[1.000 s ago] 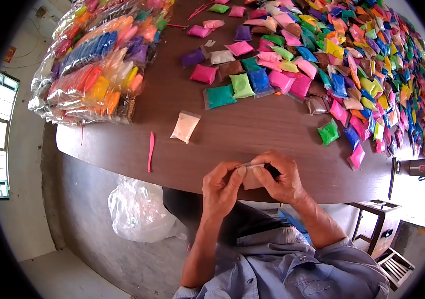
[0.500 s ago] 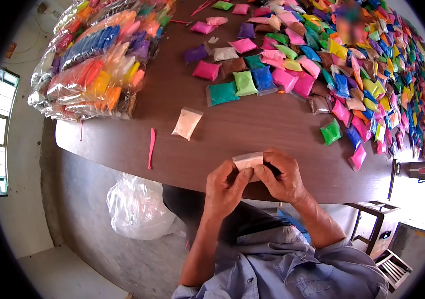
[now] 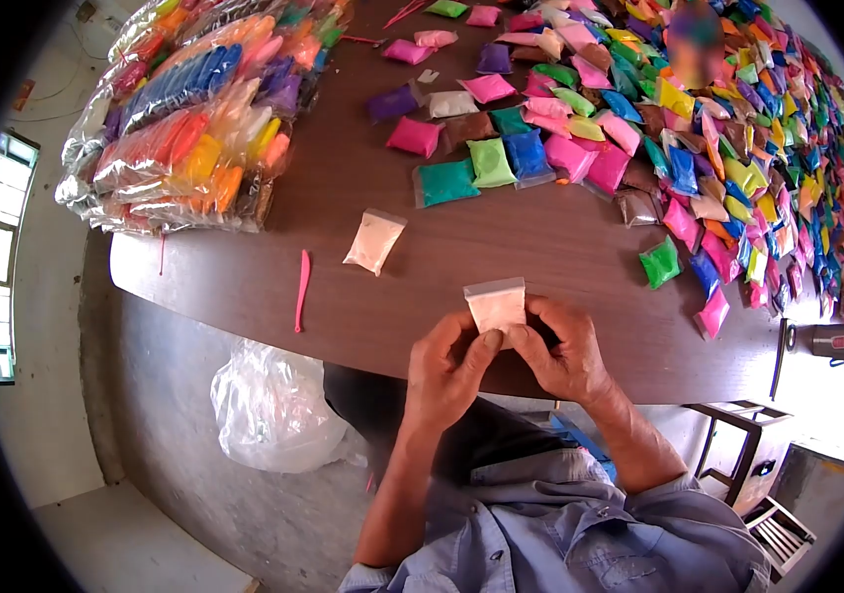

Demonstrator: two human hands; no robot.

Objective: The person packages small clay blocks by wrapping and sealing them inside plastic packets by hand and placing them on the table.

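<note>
Between my two hands, over the near edge of the table, is a small clear zip bag (image 3: 497, 304) with pale peach contents, its sealed strip facing away from me. My left hand (image 3: 451, 368) pinches its lower left part with thumb and fingers. On the lower right, my right hand (image 3: 562, 346) grips the same bag, the two thumbs almost touching. A second peach bag (image 3: 375, 242) lies on the table ahead and to the left. Further left rests a pink plastic knife-shaped tool (image 3: 302, 291).
A large heap of small colourful bags (image 3: 738, 148) covers the table's right and far side. Packed clear bags of coloured packets (image 3: 194, 128) are stacked at the left. A green bag (image 3: 659, 262) lies near the heap. A plastic sack (image 3: 273, 410) sits on the floor.
The held bag has tipped up, so more of its face and its top strip now show above my thumbs. Both hands stay in nearly the same place.
</note>
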